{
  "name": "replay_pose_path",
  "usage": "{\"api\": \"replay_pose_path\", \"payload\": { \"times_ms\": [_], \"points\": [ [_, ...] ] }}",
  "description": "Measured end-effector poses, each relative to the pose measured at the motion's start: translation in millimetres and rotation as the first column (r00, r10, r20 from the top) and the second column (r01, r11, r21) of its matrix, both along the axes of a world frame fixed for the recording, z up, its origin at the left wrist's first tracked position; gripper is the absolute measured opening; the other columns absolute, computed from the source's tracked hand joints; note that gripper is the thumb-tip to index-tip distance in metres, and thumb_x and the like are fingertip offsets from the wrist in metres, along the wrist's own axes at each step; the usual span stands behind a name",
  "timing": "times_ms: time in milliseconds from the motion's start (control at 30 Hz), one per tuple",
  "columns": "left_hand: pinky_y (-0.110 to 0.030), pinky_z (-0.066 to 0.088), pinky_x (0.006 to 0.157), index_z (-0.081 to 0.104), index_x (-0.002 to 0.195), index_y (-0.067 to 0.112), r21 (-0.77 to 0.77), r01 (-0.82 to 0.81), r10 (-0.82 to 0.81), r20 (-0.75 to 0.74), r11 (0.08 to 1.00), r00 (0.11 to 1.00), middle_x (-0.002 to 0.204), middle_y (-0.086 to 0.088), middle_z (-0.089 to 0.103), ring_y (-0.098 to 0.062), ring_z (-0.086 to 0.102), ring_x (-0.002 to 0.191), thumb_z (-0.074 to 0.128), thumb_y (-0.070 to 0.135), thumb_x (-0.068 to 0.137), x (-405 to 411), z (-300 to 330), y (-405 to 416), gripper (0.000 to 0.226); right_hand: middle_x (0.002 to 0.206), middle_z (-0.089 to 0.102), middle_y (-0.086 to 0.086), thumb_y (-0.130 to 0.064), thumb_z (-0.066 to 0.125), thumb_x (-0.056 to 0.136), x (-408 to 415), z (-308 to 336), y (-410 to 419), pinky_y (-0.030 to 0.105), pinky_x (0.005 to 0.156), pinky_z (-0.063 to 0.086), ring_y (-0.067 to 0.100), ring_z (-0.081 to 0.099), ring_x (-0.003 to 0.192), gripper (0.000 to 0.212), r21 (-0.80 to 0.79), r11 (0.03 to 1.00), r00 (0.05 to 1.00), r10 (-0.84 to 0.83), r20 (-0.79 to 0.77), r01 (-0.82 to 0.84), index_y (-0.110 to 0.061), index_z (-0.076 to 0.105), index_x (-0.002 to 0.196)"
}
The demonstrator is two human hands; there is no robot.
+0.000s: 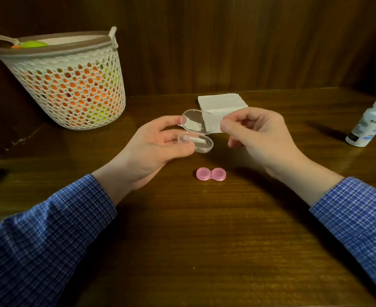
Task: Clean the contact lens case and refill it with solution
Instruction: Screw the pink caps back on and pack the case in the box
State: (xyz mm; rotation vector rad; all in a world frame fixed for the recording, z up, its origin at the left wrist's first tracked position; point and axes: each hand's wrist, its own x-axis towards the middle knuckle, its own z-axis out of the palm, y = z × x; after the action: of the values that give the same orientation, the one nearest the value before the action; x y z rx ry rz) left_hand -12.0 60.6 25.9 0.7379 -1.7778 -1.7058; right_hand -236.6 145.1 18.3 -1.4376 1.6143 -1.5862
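Pink twin-well plastic contact lens case [211,174] lying capped on brown wooden counter [182,240], long axis running left-right, sitting below and between both hands, apart from each. Left hand [151,149] gripping open clear hinged plastic box [196,135], so busy. Right hand [260,136] hovering nearer, fingers curled in pinch; contents impossible to tell. White solution bottle [370,121] leaning far right, well apart.

No text can be read anywhere. The white plastic solution bottle [370,120] lying tilted at the right edge of the wooden table [182,240] bears a label with blue and dark print, too blurred to make out.
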Motion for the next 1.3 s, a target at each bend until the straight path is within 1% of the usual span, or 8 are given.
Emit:
{"api": "replay_pose_path", "payload": {
  "times_ms": [100, 200, 267, 433, 700, 900, 1033, 1300],
  "points": [
    [-0.031, 0.059, 0.096, 0.05, 0.141, 0.015, 0.043, -0.052, 0.053, -0.036, 0.998, 0.998, 0.121, -0.008, 0.076, -0.022, 0.071, 0.116, 0.077, 0.005, 0.071, 3, -2, -8, 0.075, 0.089, 0.076, -0.008, -0.036, 0.082, 0.08, -10, 3, 7, 0.029, 0.074, 0.061, 0.01, 0.072, 0.079, 0.018, 0.196, 0.968, 0.946, 0.203, -0.254, -0.156, -0.024, 0.078, 0.092],
    [-0.036, 0.058, 0.1, 0.052, 0.137, 0.017, 0.044, -0.069, 0.069, -0.007, 0.997, 0.998, 0.119, -0.009, 0.077, -0.022, 0.072, 0.115, 0.079, 0.005, 0.067, 5, -6, -12, 0.076, 0.096, 0.072, -0.021, -0.05, 0.084, 0.073, -12, 4, 13, 0.028, 0.076, 0.061, 0.005, 0.069, 0.087, 0.029, 0.413, 0.882, 0.811, 0.407, -0.421, -0.228, -0.034, 0.074, 0.095],
    [-0.041, 0.055, 0.102, 0.054, 0.136, 0.018, 0.032, -0.063, 0.063, 0.03, 0.997, 0.998, 0.119, -0.008, 0.077, -0.022, 0.072, 0.115, 0.081, 0.005, 0.066, 4, -10, -14, 0.076, 0.099, 0.069, -0.024, -0.05, 0.084, 0.075, -9, 4, 15, 0.028, 0.075, 0.061, 0.004, 0.067, 0.09, 0.026, 0.443, 0.857, 0.754, 0.468, -0.46, -0.261, -0.038, 0.073, 0.095],
    [-0.046, 0.053, 0.106, 0.054, 0.138, 0.017, 0.02, -0.052, 0.05, 0.093, 0.998, 0.994, 0.121, -0.007, 0.076, -0.023, 0.072, 0.115, 0.083, 0.002, 0.07, 3, -14, -17, 0.076, 0.096, 0.073, -0.019, -0.036, 0.082, 0.084, -8, 5, 19, 0.033, 0.08, 0.06, 0.007, 0.069, 0.093, 0.012, 0.373, 0.865, 0.69, 0.495, -0.528, -0.335, -0.037, 0.075, 0.093],
    [-0.05, 0.051, 0.108, 0.054, 0.139, 0.019, -0.002, -0.004, 0.004, 0.143, 1.0, 0.99, 0.122, -0.007, 0.076, -0.024, 0.071, 0.117, 0.083, -0.004, 0.076, 1, -15, -13, 0.073, 0.088, 0.076, -0.009, -0.028, 0.079, 0.086, -5, 5, 17, 0.03, 0.075, 0.059, 0.016, 0.069, 0.08, 0.013, 0.071, 0.956, 0.87, 0.288, -0.401, -0.284, -0.025, 0.08, 0.099],
    [-0.052, 0.052, 0.106, 0.055, 0.139, 0.019, -0.025, 0.034, -0.03, 0.145, 0.999, 0.989, 0.123, -0.007, 0.075, -0.026, 0.071, 0.117, 0.086, 0.001, 0.073, -4, -16, -3, 0.075, 0.095, 0.076, -0.017, -0.035, 0.074, 0.089, 2, -1, 15, 0.031, 0.075, 0.058, 0.013, 0.068, 0.092, 0.018, 0.075, 0.967, 0.821, 0.246, -0.515, -0.242, -0.026, 0.082, 0.103],
    [-0.054, 0.051, 0.107, 0.055, 0.139, 0.018, -0.026, 0.041, -0.037, 0.137, 0.999, 0.99, 0.125, -0.008, 0.073, -0.027, 0.07, 0.118, 0.088, 0.004, 0.072, -5, -15, -2, 0.077, 0.094, 0.075, -0.014, -0.031, 0.075, 0.091, 4, -1, 15, 0.022, 0.073, 0.056, 0.01, 0.067, 0.091, 0.015, 0.037, 0.967, 0.786, 0.227, -0.575, -0.252, -0.024, 0.083, 0.102],
    [-0.051, 0.054, 0.104, 0.059, 0.135, 0.023, -0.03, 0.056, -0.053, 0.113, 0.998, 0.992, 0.122, -0.006, 0.075, -0.024, 0.072, 0.115, 0.089, 0.01, 0.067, -5, -15, -2, 0.075, 0.087, 0.066, -0.013, -0.035, 0.073, 0.089, 6, -4, 16, 0.017, 0.068, 0.049, 0.01, 0.061, 0.091, 0.013, 0.034, 0.978, 0.797, 0.189, -0.574, -0.207, -0.031, 0.083, 0.097]
  ]
}}
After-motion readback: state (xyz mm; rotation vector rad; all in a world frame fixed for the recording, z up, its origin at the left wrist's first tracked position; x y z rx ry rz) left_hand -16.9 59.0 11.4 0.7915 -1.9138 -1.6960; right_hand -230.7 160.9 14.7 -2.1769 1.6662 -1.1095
